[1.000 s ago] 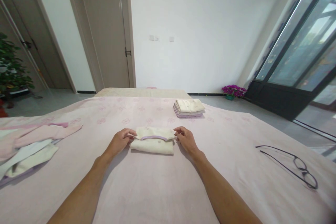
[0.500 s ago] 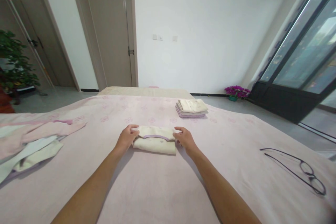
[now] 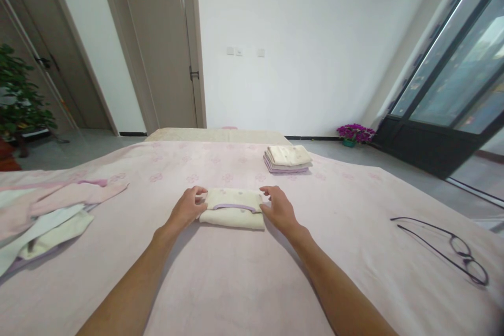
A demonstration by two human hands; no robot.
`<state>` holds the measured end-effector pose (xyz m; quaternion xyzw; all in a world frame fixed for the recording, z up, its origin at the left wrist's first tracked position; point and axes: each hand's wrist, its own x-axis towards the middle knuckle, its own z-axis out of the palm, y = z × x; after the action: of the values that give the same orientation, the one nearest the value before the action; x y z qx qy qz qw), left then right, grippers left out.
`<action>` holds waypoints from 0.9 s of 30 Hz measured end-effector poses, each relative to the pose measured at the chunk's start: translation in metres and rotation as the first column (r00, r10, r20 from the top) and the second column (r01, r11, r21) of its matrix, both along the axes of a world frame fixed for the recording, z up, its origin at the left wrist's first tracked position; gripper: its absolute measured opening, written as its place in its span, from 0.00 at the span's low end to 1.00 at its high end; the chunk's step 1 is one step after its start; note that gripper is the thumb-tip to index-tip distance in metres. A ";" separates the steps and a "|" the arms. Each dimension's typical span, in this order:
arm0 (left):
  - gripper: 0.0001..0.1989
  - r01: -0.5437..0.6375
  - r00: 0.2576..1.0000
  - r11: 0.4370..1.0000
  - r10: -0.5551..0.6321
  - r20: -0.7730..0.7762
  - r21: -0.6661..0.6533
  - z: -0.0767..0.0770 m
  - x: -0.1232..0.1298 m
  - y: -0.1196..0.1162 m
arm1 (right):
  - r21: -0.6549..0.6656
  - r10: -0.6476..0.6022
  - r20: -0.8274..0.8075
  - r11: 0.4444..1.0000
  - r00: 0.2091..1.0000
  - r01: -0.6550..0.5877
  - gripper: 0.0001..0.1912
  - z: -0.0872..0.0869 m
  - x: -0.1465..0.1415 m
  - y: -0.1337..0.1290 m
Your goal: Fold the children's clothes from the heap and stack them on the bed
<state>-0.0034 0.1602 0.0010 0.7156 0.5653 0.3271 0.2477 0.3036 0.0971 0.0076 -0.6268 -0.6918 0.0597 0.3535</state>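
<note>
A cream garment with a light purple edge (image 3: 234,200) lies folded on the pink sheet in front of me. Its upper flap rests flat over the lower layer. At its left end is my left hand (image 3: 188,207), thumb against the cloth and fingers curved loosely apart from it. My right hand (image 3: 280,212) mirrors this at the right end, the thumb touching the edge and the forefinger stretched out above it. Neither hand has the cloth pinched, as far as I can see.
Beyond my right hand sits a stack of folded clothes (image 3: 289,158), cream above and purple below. Loose pink, white and cream garments (image 3: 59,215) lie in a heap at the left. Eyeglasses (image 3: 464,257) rest on the flowered sheet (image 3: 236,283) at the right.
The garment's upper flap has come down flatter onto the lower layer. My fingers have loosened from its two ends, and the view has tilted slightly.
</note>
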 end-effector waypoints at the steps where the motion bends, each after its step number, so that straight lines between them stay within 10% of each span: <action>1: 0.21 0.051 0.999 0.994 -0.049 -0.020 0.097 0.002 0.000 -0.001 | 0.064 0.069 0.075 0.995 0.995 -0.074 0.24 0.003 -0.002 -0.003; 6: 0.12 0.345 0.935 0.929 -0.327 -0.138 0.135 0.015 0.000 -0.009 | -0.063 0.392 0.300 0.918 0.870 -0.392 0.23 0.021 -0.015 -0.017; 18: 0.21 0.486 0.768 0.861 -0.337 -0.545 0.152 0.038 0.015 -0.035 | -0.084 0.236 0.552 0.970 0.800 -0.228 0.18 0.031 -0.060 -0.035; 24: 0.12 0.491 0.795 0.841 -0.326 -0.511 0.228 0.039 0.023 -0.037 | -0.065 0.221 0.485 0.974 0.846 -0.217 0.45 0.020 -0.081 -0.033; 27: 0.11 0.474 0.848 0.836 -0.350 -0.398 0.275 0.041 0.025 -0.038 | -0.097 0.199 0.490 0.980 0.849 -0.173 0.37 0.024 -0.086 -0.028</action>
<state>0.0220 0.1224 0.0417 0.8993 0.3581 0.2385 0.0779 0.2178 0.0695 0.0312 -0.5596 -0.8151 -0.0526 0.1406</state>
